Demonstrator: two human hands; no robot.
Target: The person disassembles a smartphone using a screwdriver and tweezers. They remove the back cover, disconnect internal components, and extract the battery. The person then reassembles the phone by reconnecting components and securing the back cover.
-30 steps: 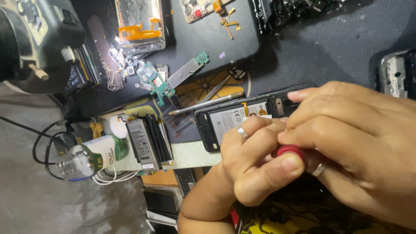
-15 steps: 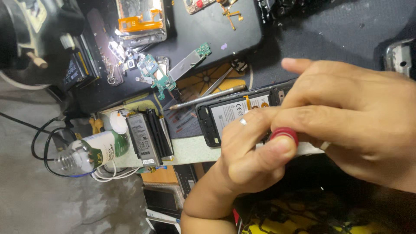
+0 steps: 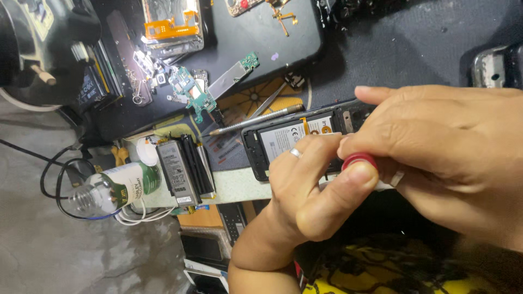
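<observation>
An opened black phone [image 3: 283, 142] with its back off and battery showing lies on the dark mat. My left hand [image 3: 310, 190], with a ring on one finger, comes up from below; its fingers lie curled over the phone and the thumb presses against a red-capped tool [image 3: 359, 161]. My right hand [image 3: 452, 152] reaches in from the right, covers the phone's right end and closes around the same tool, whose white shaft [image 3: 384, 186] shows under the fingers. The tool's tip is hidden.
A metal pick [image 3: 256, 121] lies just above the phone. A green circuit board [image 3: 188, 92], small parts, a phone frame with an orange flex cable [image 3: 171, 24], a loose battery [image 3: 182, 171], a small plastic bottle [image 3: 117, 188] and black cables [image 3: 60, 179] sit to the left.
Both hands have shifted slightly right over the phone. My right hand's fingers now stretch further across its upper edge, and the red cap sits closer to my left thumb tip.
</observation>
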